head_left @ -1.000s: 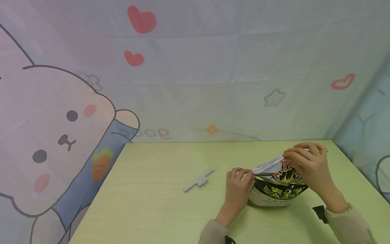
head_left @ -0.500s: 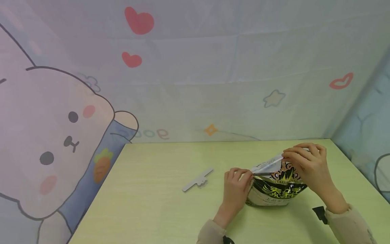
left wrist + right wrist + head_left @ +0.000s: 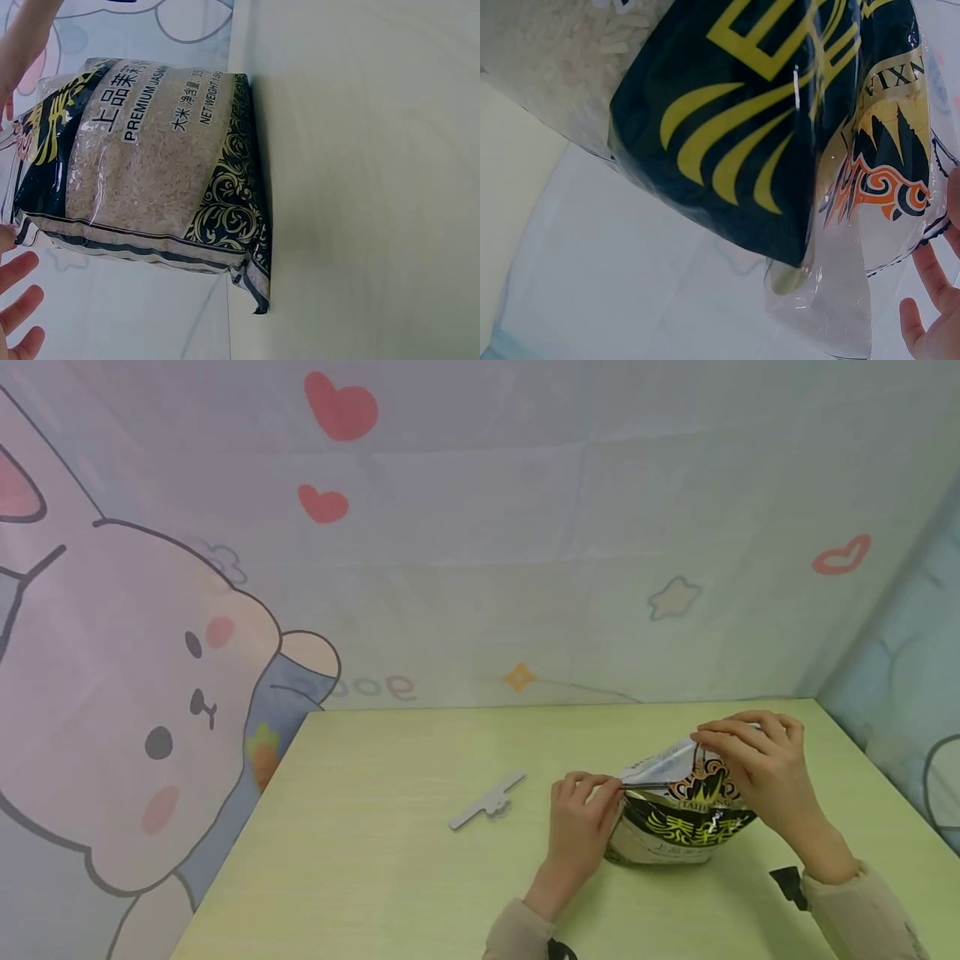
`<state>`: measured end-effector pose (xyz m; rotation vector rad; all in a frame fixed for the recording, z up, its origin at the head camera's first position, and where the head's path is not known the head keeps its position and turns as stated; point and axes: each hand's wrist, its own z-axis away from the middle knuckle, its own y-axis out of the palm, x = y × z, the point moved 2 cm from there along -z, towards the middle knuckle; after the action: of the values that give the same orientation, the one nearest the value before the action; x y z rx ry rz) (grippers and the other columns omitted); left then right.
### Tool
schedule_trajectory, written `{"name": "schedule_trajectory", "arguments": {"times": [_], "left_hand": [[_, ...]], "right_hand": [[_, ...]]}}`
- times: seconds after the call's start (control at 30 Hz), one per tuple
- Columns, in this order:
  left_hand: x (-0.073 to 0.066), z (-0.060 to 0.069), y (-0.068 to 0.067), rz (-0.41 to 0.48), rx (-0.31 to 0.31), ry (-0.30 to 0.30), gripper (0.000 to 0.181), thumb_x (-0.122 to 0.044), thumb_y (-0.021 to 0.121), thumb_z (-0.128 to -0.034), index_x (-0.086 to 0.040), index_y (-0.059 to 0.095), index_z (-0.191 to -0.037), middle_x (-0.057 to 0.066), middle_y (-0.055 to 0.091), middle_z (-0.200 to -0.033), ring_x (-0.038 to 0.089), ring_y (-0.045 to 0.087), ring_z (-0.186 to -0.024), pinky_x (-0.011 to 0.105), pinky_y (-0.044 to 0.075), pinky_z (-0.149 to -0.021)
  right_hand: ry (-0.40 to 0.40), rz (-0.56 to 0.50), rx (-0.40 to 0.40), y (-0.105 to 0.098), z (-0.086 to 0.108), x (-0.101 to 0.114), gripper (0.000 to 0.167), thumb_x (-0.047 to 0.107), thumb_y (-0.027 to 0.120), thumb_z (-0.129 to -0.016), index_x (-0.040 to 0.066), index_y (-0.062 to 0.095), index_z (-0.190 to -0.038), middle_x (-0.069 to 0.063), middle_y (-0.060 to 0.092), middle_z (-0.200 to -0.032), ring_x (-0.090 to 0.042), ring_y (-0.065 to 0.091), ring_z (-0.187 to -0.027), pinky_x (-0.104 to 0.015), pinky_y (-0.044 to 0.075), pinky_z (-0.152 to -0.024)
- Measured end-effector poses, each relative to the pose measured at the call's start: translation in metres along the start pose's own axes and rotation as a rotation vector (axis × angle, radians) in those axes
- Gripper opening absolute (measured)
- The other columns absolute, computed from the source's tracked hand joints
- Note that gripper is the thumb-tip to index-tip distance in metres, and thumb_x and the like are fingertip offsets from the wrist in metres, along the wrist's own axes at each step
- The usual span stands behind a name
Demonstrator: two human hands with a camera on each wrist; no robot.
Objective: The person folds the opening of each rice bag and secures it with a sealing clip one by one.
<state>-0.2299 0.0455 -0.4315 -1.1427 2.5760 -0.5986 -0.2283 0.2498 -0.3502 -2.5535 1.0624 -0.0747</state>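
A clear plastic bag of rice with a dark band and gold print stands upright on the table at the right. My left hand pinches the bag's upper left corner; in the left wrist view its other fingers spread below that corner. My right hand grips the top edge toward the right, higher than the left hand. Between them the top edge slants and looks folded over. Seen from the right wrist, the bag has a crumpled clear top, and part of the right hand shows at the edge.
A pale bag clip lies on the light wooden table, left of the left hand. Behind the table hangs a printed cloth with hearts and a cartoon rabbit. Another cloth hangs at the right side.
My left hand and the bag have shifted very slightly left. My right hand keeps its place on the top edge. The rabbit cloth at the left has swayed. The clip has not moved.
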Motion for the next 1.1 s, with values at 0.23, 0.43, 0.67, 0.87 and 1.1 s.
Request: {"name": "schedule_trajectory", "arguments": {"times": [0.23, 0.43, 0.67, 0.87, 1.1], "left_hand": [[0.002, -0.002, -0.004, 0.027, 0.001, -0.014, 0.008, -0.020, 0.062, -0.0823, -0.018, 0.066, -0.089, -0.007, 0.064, -0.086, 0.010, 0.054, -0.082, 0.024, 0.038, -0.071], [0.004, 0.000, -0.009, 0.038, 0.035, -0.059, 0.015, -0.012, 0.061, -0.0820, -0.015, 0.066, -0.096, -0.005, 0.067, -0.087, 0.011, 0.055, -0.083, 0.024, 0.039, -0.073], [0.008, 0.002, -0.012, 0.051, 0.035, -0.080, 0.013, -0.017, 0.058, -0.0850, -0.015, 0.065, -0.096, -0.005, 0.067, -0.084, 0.011, 0.056, -0.082, 0.025, 0.039, -0.074], [0.010, 0.006, -0.013, 0.041, 0.082, -0.104, 0.012, -0.017, 0.058, -0.0852, -0.015, 0.066, -0.093, -0.005, 0.067, -0.083, 0.011, 0.056, -0.083, 0.028, 0.039, -0.074], [0.017, 0.010, -0.015, 0.026, 0.108, -0.109, 0.008, -0.017, 0.060, -0.0830, -0.016, 0.066, -0.089, -0.006, 0.067, -0.084, 0.013, 0.055, -0.085, 0.030, 0.038, -0.074]], "right_hand": [[0.011, -0.002, 0.007, 0.001, 0.002, 0.000, 0.034, 0.025, 0.043, -0.094, 0.007, 0.070, -0.085, -0.011, 0.066, -0.080, -0.032, 0.050, -0.080, -0.050, 0.022, -0.070], [0.023, -0.006, 0.016, 0.002, 0.004, -0.001, 0.035, 0.025, 0.042, -0.094, 0.007, 0.070, -0.086, -0.012, 0.066, -0.081, -0.032, 0.050, -0.081, -0.049, 0.022, -0.070], [0.032, -0.006, 0.020, 0.002, 0.005, 0.000, 0.035, 0.027, 0.043, -0.094, 0.007, 0.070, -0.086, -0.012, 0.066, -0.081, -0.032, 0.050, -0.082, -0.049, 0.022, -0.070], [0.042, -0.012, 0.017, 0.002, 0.005, 0.000, 0.035, 0.029, 0.044, -0.093, 0.007, 0.070, -0.086, -0.012, 0.066, -0.081, -0.032, 0.050, -0.082, -0.048, 0.023, -0.071], [0.062, -0.014, 0.024, 0.002, 0.006, -0.001, 0.036, 0.032, 0.045, -0.092, 0.008, 0.071, -0.086, -0.012, 0.066, -0.082, -0.031, 0.049, -0.083, -0.046, 0.024, -0.072]]}}
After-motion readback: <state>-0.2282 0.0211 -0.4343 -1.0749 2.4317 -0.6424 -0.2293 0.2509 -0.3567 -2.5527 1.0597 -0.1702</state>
